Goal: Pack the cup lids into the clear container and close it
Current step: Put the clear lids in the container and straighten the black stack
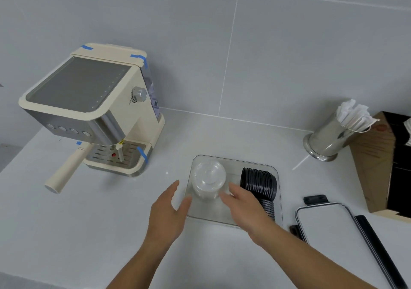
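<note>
Both open hands (169,213) flank clear container (233,218); no legible writing.

Both bare arms reach forward from the near edge. The left hand (170,211) is open, with its fingers straight and its thumb spread apart. The right hand (243,207) is just beside it, fingers stretched out loosely toward the left.
</note>
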